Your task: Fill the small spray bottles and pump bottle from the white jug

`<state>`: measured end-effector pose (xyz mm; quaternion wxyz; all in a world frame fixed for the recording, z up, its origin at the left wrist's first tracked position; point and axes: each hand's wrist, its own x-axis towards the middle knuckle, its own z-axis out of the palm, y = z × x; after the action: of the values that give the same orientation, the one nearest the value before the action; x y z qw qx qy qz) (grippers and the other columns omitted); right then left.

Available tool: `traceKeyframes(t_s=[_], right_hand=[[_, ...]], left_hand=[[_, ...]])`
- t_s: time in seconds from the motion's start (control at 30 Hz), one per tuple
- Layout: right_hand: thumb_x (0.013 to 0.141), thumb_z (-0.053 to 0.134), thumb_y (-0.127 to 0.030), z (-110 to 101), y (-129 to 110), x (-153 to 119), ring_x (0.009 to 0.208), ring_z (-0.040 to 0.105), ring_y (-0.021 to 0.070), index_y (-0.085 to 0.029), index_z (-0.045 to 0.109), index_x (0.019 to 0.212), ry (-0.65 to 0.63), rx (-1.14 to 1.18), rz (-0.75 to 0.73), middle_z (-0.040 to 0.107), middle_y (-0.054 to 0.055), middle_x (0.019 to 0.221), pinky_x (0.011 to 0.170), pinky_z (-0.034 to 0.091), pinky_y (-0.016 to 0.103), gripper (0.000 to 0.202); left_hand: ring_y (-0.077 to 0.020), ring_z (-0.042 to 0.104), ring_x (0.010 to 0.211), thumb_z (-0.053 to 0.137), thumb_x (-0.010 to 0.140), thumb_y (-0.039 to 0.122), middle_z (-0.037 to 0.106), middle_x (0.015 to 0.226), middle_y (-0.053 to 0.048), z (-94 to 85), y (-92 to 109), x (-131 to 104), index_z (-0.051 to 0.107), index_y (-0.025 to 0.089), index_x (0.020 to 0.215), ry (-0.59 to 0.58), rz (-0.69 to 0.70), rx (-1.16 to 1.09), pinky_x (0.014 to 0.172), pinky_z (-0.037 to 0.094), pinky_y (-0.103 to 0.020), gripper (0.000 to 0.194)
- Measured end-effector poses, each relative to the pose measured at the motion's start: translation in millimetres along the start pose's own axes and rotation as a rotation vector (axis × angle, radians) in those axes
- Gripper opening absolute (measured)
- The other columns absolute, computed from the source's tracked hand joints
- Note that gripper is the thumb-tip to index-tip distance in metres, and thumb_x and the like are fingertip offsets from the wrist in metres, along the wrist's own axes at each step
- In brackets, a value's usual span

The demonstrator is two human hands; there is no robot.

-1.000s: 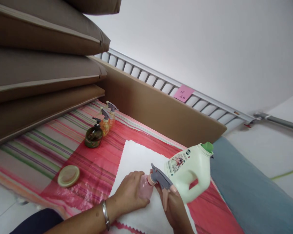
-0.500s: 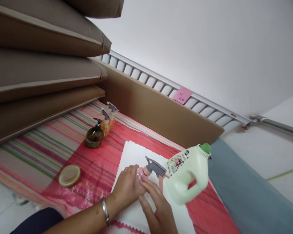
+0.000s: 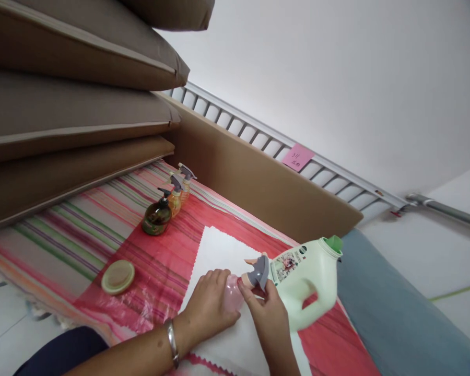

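Observation:
My left hand (image 3: 209, 305) is wrapped round the body of a pink spray bottle (image 3: 232, 294), held tilted over a white scallop-edged sheet (image 3: 215, 245). The fingers of my right hand (image 3: 264, 308) grip the bottle's collar, just below its grey trigger sprayer head (image 3: 260, 271). Close on the right stands a pale green jug (image 3: 327, 271) with a handle, a printed label and an uncapped green mouth. Part of the jug is hidden behind my right hand.
A round cream lid (image 3: 118, 277) lies at the left on the striped cloth (image 3: 74, 219). Behind it stand a dark green pump bottle (image 3: 156, 218) and two amber spray bottles (image 3: 175, 202). Brown cushions (image 3: 78, 109) are stacked at the left; a brown board (image 3: 258, 177) runs along the back.
My right hand has moved up from beside the bottle and closed on its collar. The sprayer head has turned, its trigger now pointing another way. The view has shifted slightly.

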<state>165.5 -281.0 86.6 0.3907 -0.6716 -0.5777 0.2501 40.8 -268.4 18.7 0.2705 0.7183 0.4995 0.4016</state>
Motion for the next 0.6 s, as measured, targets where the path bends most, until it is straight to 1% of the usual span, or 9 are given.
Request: traceKeyframes(t_s=[0.07, 0.2, 0.27, 0.33, 0.43, 0.47, 0.5, 0.53, 0.6], right_hand=[[0.068, 0.064, -0.047, 0.0, -2.9, 3.1, 0.084, 0.064, 0.0248, -0.020, 0.057, 0.104, 0.007, 0.024, -0.022, 0.069, 0.003, 0.090, 0.075, 0.050, 0.034, 0.046], [0.066, 0.065, -0.050, -12.7, -9.4, 8.2, 0.088, 0.062, 0.0283, -0.017, 0.063, 0.092, 0.079, 0.019, -0.017, 0.071, 0.006, 0.087, 0.081, 0.048, 0.038, 0.042], [0.063, 0.068, -0.051, -27.6, -17.6, 9.2, 0.092, 0.061, 0.0304, -0.017, 0.064, 0.093, 0.172, 0.032, -0.011, 0.070, 0.008, 0.093, 0.084, 0.046, 0.040, 0.046], [0.063, 0.067, -0.052, -47.4, -28.9, 9.2, 0.092, 0.061, 0.0300, -0.017, 0.064, 0.099, 0.292, 0.082, 0.005, 0.070, 0.009, 0.093, 0.084, 0.046, 0.041, 0.050], [0.066, 0.066, -0.051, -77.8, -41.7, 10.5, 0.079, 0.064, 0.0224, -0.021, 0.059, 0.111, 0.497, 0.278, -0.076, 0.067, 0.006, 0.096, 0.076, 0.050, 0.036, 0.055], [0.066, 0.066, -0.049, -85.6, -42.0, 12.0, 0.074, 0.064, 0.0199, -0.022, 0.058, 0.113, 0.540, 0.329, -0.114, 0.066, 0.006, 0.098, 0.072, 0.051, 0.034, 0.055], [0.066, 0.067, -0.048, -91.0, -39.7, 14.3, 0.071, 0.064, 0.0185, -0.022, 0.058, 0.113, 0.548, 0.343, -0.129, 0.065, 0.005, 0.098, 0.070, 0.051, 0.033, 0.054], [0.065, 0.069, -0.047, -93.8, -34.6, 17.3, 0.069, 0.063, 0.0182, -0.021, 0.060, 0.110, 0.516, 0.317, -0.113, 0.066, 0.005, 0.095, 0.067, 0.050, 0.032, 0.053], [0.062, 0.072, -0.043, -90.2, -17.5, 24.7, 0.068, 0.061, 0.0182, -0.017, 0.064, 0.098, 0.313, 0.262, 0.016, 0.067, 0.003, 0.079, 0.064, 0.049, 0.029, 0.044]], left_hand=[[-0.0270, 0.051, 0.100, 0.067, 0.058, 0.027, 0.057, 0.108, -0.008, 0.0, 1.3, -2.4, 0.048, 0.021, 0.109, -0.029, 0.009, -0.001, 0.088, 0.039, -0.039, 0.055], [-0.0280, 0.051, 0.100, 0.068, 0.057, 0.029, 0.057, 0.108, -0.009, -0.6, 2.1, -4.6, 0.049, 0.020, 0.109, -0.071, -0.014, 0.015, 0.088, 0.039, -0.039, 0.057], [-0.0275, 0.052, 0.099, 0.068, 0.057, 0.028, 0.058, 0.106, -0.008, -1.5, 1.6, -3.3, 0.050, 0.019, 0.108, -0.074, -0.025, 0.020, 0.087, 0.040, -0.038, 0.055], [-0.0268, 0.054, 0.098, 0.068, 0.057, 0.027, 0.059, 0.104, -0.008, -4.2, 0.3, 0.1, 0.050, 0.019, 0.107, -0.059, -0.038, 0.017, 0.086, 0.041, -0.037, 0.053], [-0.0268, 0.054, 0.099, 0.067, 0.059, 0.026, 0.059, 0.105, -0.009, -13.0, -4.6, 8.2, 0.050, 0.018, 0.109, -0.009, -0.062, 0.005, 0.086, 0.042, -0.037, 0.053], [-0.0270, 0.054, 0.100, 0.067, 0.060, 0.026, 0.059, 0.106, -0.010, -16.8, -7.3, 11.4, 0.049, 0.017, 0.110, 0.016, -0.073, 0.000, 0.086, 0.042, -0.037, 0.054], [-0.0273, 0.054, 0.102, 0.067, 0.060, 0.027, 0.059, 0.108, -0.011, -20.6, -10.2, 14.5, 0.049, 0.016, 0.111, 0.045, -0.085, -0.006, 0.088, 0.042, -0.037, 0.056], [-0.0274, 0.053, 0.104, 0.067, 0.061, 0.028, 0.058, 0.110, -0.011, -24.2, -13.2, 17.6, 0.048, 0.016, 0.113, 0.079, -0.096, -0.013, 0.089, 0.042, -0.038, 0.057], [-0.0269, 0.052, 0.108, 0.068, 0.062, 0.030, 0.057, 0.114, -0.012, -29.5, -18.1, 22.3, 0.045, 0.017, 0.117, 0.142, -0.115, -0.037, 0.091, 0.041, -0.038, 0.060]])
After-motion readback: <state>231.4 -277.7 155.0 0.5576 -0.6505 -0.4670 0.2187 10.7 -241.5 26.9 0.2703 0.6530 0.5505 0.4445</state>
